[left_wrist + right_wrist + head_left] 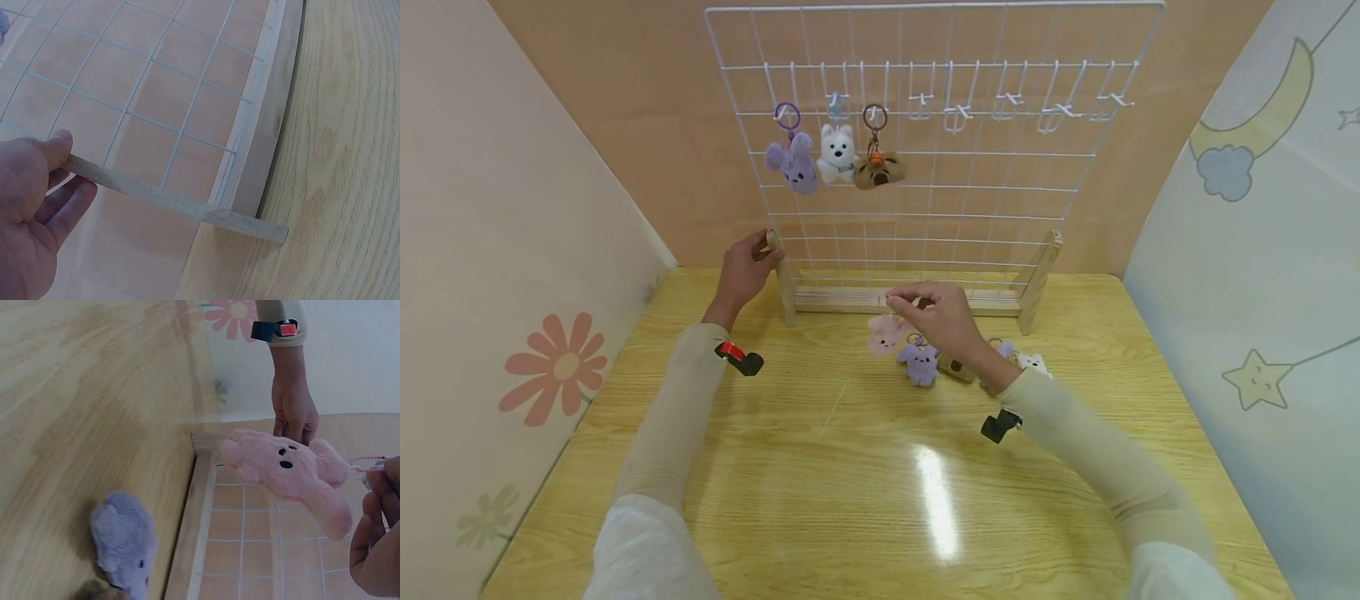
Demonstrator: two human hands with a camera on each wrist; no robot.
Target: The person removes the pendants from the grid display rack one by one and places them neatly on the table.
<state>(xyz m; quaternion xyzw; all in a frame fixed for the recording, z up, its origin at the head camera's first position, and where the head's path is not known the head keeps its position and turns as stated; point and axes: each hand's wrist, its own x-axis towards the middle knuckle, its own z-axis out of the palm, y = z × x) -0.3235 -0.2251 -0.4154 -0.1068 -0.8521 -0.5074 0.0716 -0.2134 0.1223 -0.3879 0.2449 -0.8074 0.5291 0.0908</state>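
Observation:
My right hand (946, 318) pinches the bead chain (369, 457) of a pink plush bunny keychain (284, 465), which dangles in front of the rack's base. With thumb and fingers, my left hand (747, 268) grips the top of the left wooden post (144, 190) of the white wire grid rack (925, 187). Three keychains hang on its left hooks: a purple long-eared plush (795, 164), a white dog plush (837, 154) and a brown plush (878, 171). In the right wrist view, the pink bunny overlaps the rack's lower grid.
Under and beside my right forearm, a purple plush keychain (919, 364), a brown plush (956, 367), a second purple one (1002, 348) and a white plush (1033, 362) lie on the wooden table (820, 483). Bare white hooks (958, 111) line the rack's right part.

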